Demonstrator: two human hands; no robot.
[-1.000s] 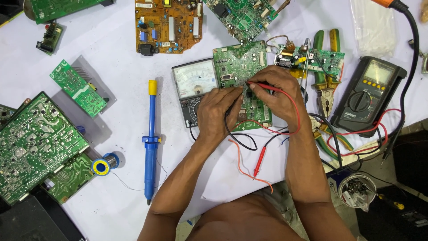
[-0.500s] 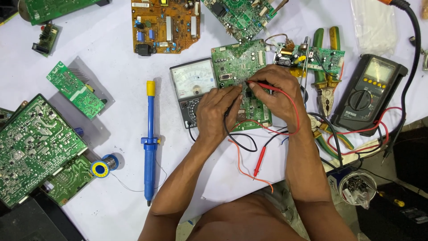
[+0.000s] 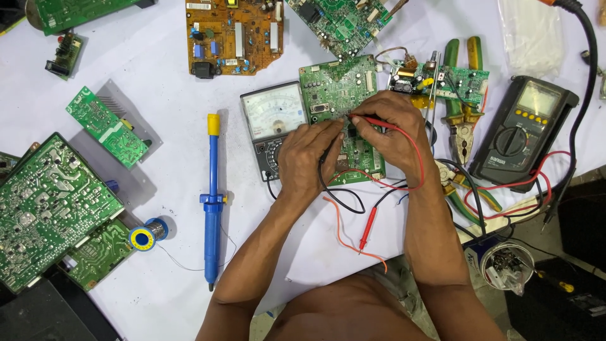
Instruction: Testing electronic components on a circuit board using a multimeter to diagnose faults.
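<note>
- Both hands are pinching thin test probes: the right hand (image 3: 392,129) is gripping the red probe (image 3: 377,122), the left hand (image 3: 309,158) a dark one.
- Their tips are meeting on the green circuit board (image 3: 338,88), lying near the tabletop's far edge, beside the white-faced meter (image 3: 273,120).

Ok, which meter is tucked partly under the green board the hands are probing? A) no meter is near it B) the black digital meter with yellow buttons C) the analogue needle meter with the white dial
C: the analogue needle meter lies with its right edge under the green board where the left hand and right hand meet; the black digital meter sits apart, further right.
</note>
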